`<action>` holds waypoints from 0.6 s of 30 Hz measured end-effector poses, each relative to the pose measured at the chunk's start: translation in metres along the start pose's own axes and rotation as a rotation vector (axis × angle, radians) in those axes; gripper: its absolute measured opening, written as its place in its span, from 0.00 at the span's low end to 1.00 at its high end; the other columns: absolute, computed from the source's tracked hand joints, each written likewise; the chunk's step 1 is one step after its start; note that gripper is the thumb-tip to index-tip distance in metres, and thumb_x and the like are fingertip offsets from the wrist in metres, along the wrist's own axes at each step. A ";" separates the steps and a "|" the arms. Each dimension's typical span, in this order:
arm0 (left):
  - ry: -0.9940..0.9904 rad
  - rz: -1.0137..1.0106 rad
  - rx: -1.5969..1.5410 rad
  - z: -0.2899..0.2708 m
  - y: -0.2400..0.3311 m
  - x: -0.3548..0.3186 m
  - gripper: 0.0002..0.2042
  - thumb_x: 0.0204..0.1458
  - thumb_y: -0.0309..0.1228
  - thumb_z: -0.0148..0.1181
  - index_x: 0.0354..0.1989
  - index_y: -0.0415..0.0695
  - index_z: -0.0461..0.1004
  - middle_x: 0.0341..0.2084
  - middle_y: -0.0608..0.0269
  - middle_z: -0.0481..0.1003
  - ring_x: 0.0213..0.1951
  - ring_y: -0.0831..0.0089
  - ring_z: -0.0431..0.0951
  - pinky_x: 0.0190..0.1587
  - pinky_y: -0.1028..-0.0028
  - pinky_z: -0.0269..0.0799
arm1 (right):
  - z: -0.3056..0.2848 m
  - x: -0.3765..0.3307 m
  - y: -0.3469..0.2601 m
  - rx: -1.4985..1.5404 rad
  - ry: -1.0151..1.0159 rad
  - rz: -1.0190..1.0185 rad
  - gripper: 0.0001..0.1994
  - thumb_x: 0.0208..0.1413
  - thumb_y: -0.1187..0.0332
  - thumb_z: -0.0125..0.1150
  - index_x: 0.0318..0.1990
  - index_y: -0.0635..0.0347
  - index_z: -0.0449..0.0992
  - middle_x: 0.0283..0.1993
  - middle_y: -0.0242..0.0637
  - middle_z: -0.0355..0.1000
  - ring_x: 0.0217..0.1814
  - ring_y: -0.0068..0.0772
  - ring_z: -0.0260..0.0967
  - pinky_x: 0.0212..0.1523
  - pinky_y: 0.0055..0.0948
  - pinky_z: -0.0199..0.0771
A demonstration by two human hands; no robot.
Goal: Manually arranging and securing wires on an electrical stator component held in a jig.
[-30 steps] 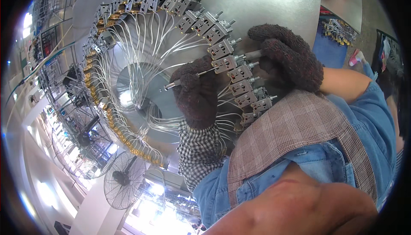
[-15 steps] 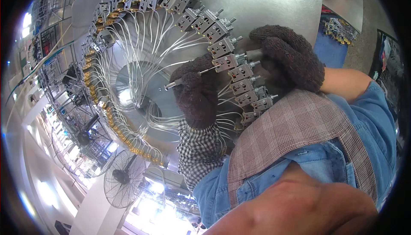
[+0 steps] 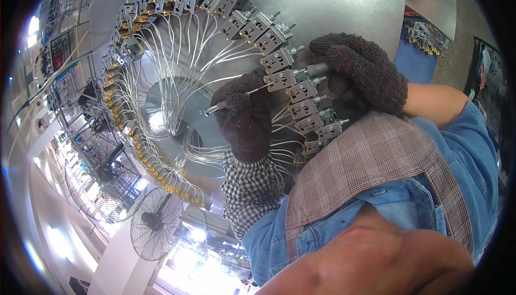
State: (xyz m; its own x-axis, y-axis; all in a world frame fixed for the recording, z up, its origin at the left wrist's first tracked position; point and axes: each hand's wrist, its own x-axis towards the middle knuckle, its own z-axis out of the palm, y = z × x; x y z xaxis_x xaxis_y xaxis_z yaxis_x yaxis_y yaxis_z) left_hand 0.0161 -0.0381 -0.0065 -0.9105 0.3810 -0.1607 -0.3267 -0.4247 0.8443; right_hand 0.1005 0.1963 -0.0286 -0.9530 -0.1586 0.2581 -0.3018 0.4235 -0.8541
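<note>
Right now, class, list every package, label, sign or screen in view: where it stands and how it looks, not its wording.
Blue tray: upper right, rectangular, holding small yellowish parts.
Dark panel: far right edge, flat, black; whether it is a sign or a screen cannot be told.
Grey units: ringed on the round rack, boxy metal; the left hand holds a thin tool to one; no labels discernible.

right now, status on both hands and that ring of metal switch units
Left hand gloved, gripping a thin screwdriver, tip at a switch unit. Right hand gloved, on that unit's shaft. Thin wires fan inward under the left hand.
</note>
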 end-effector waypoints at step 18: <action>-0.026 -0.008 0.007 -0.001 -0.003 0.000 0.13 0.53 0.34 0.47 0.43 0.41 0.65 0.40 0.52 0.70 0.40 0.56 0.73 0.28 0.63 0.74 | -0.002 0.016 -0.031 1.033 0.249 0.700 0.20 0.57 0.61 0.46 0.55 0.59 0.61 0.45 0.40 0.69 0.45 0.28 0.68 0.44 0.24 0.69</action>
State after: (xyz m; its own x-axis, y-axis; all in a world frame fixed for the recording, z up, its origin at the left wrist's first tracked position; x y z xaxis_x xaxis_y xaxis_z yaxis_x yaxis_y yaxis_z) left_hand 0.0167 -0.0372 -0.0096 -0.9008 0.4059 -0.1545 -0.3324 -0.4153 0.8468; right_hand 0.0950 0.1828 0.0031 -0.9127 0.0355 -0.4070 0.3197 -0.5581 -0.7657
